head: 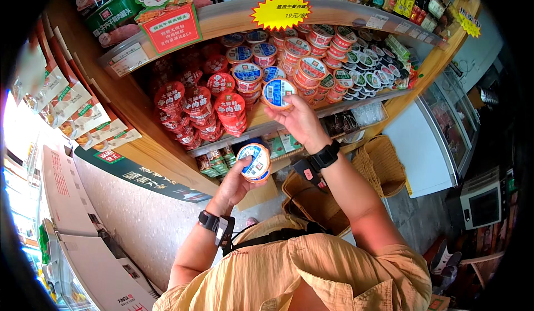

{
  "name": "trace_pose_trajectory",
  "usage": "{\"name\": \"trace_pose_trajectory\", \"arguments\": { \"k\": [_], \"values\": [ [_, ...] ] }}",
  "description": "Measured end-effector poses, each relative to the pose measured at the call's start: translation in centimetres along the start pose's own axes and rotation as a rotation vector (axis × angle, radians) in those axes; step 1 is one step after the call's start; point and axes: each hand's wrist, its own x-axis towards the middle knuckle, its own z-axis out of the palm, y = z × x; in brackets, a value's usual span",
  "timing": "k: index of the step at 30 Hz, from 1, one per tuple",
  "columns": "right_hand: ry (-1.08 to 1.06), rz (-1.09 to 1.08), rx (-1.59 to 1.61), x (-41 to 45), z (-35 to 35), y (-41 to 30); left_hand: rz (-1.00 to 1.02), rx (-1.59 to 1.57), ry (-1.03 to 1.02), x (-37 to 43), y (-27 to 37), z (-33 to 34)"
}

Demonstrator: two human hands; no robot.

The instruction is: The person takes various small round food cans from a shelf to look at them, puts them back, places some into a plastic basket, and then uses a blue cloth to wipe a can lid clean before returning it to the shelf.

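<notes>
Two stacked tubs with blue-and-white lids (256, 165) rest in my left hand (234, 186), its thumb across the upper lid, in front of the shelf's lower edge. Farther forward, my right hand (301, 121) grips the edge of another blue-lidded tub (276, 94) at the front of the wooden shelf (263, 123). Behind that tub stand stacks of blue-lidded tubs (247, 72). Red-lidded cups (230, 104) are stacked to the left. On the right are stacks of orange-rimmed tubs (311, 67) and many small dark cups with pale lids (371, 67).
Above, a shelf edge (225, 15) carries large cans (117, 23) and a yellow price sign (282, 12). Hanging packets (79, 106) line the left side. Wicker baskets (381, 165) stand low at the right, near a white freezer (421, 144).
</notes>
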Motion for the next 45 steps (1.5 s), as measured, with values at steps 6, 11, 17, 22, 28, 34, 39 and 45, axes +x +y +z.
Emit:
{"name": "trace_pose_trajectory", "arguments": {
  "k": [6, 11, 17, 22, 28, 34, 39, 45],
  "values": [
    [0.075, -0.123, 0.030, 3.0, 0.2, 1.3, -0.008, -0.010, -0.011, -0.5, 0.1, -0.8],
    [0.191, -0.237, -0.047, 4.5, 0.7, 2.0, -0.007, -0.011, -0.027, -0.6, 0.1, -1.4],
    [0.277, -0.253, -0.050, 5.8, 1.2, 2.6, -0.023, -0.023, -0.043, -0.3, -0.1, -2.4],
    [0.306, -0.213, -0.133, 5.9, 1.3, 2.3, -0.027, -0.031, -0.061, -0.4, 0.2, -2.4],
    [0.415, -0.066, -0.298, 5.4, 2.3, 1.6, -0.039, -0.029, -0.037, -0.3, 0.4, -2.5],
    [0.372, -0.100, -0.342, 6.4, 1.9, 1.6, -0.045, -0.022, -0.064, -0.1, 0.5, -2.9],
    [0.386, -0.099, -0.315, 6.5, 1.9, 1.6, -0.056, -0.004, -0.065, -0.1, 0.7, -2.8],
    [0.364, -0.116, -0.293, 6.8, 2.1, 1.7, -0.069, 0.010, -0.053, 0.0, 0.6, -3.2]
  ]
}}
